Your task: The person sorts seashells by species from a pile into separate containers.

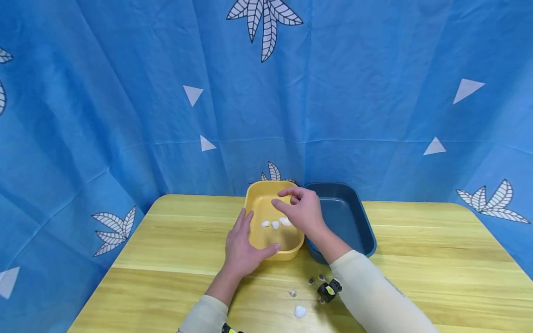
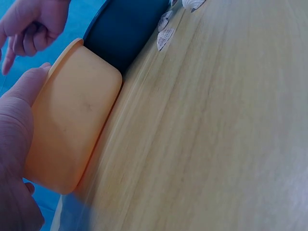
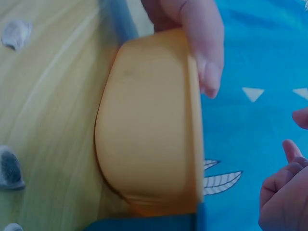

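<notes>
My left hand [image 1: 241, 249] grips the near left corner of a yellow plastic tray [image 1: 261, 194], its thumb over the near rim and its fingers along the left side. Several small white seashells [image 1: 275, 225] lie on the tray's floor. Above the tray's right half is my right hand [image 1: 303, 210]. Its thumb and forefinger are apart with nothing between them, and the other fingers are curled in. In the right wrist view the tray's outer wall [image 3: 149, 115] faces the camera, with the right hand [image 3: 286, 197] past its rim.
A dark blue tray [image 1: 368, 231] stands against the yellow tray's right side, partly covered by the right forearm. On the wooden table [image 1: 179, 259] in front lie a white scallop shell [image 1: 300, 311], a pale shell [image 1: 293, 292] and small dark shells [image 1: 311, 280]. A blue curtain [image 1: 354, 101] hangs behind.
</notes>
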The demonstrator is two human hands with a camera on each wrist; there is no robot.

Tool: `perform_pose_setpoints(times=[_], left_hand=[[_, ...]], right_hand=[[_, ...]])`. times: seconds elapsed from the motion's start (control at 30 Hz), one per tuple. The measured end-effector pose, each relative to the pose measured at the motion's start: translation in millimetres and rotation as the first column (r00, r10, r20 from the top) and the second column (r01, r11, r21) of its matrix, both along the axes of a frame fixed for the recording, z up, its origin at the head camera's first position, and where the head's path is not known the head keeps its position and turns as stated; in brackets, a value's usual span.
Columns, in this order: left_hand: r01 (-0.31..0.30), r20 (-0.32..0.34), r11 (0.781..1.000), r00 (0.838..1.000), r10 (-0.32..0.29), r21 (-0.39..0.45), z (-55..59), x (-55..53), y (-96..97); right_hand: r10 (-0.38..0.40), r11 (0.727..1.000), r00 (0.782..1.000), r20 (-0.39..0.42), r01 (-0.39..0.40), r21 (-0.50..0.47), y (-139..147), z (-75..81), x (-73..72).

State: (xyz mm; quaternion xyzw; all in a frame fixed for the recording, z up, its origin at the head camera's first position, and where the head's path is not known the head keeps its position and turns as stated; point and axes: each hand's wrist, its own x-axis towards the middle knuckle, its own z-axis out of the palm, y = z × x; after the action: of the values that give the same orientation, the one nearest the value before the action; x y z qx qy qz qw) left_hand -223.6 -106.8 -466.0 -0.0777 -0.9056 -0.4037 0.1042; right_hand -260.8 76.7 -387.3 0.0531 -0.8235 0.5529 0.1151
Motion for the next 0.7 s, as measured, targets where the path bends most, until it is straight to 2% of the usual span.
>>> perform_pose_setpoints(times=[0.23, 0.47, 0.7], left_hand=[[0.005, 0.003, 1.0, 1.0, -0.005, 0.006, -0.2, 0.3, -0.2], [-0.008, 0.016, 1.0, 1.0, 0.008, -0.007, 1.4, 0.8, 1.1], [-0.02, 0.033, 1.0, 0.999, 0.02, -0.014, 2.0, 1.8, 1.6]], right_hand=[[0.049, 0.999, 0.997, -0.063, -0.05, -0.002, 4.1, 8.7, 21.2], [0.043, 0.998, 0.998, -0.037, -0.045, -0.04, 14.1, 9.8, 42.5], [0.049, 0.998, 0.999, -0.019, -0.049, -0.026, 22.0, 4.6, 60.3]])
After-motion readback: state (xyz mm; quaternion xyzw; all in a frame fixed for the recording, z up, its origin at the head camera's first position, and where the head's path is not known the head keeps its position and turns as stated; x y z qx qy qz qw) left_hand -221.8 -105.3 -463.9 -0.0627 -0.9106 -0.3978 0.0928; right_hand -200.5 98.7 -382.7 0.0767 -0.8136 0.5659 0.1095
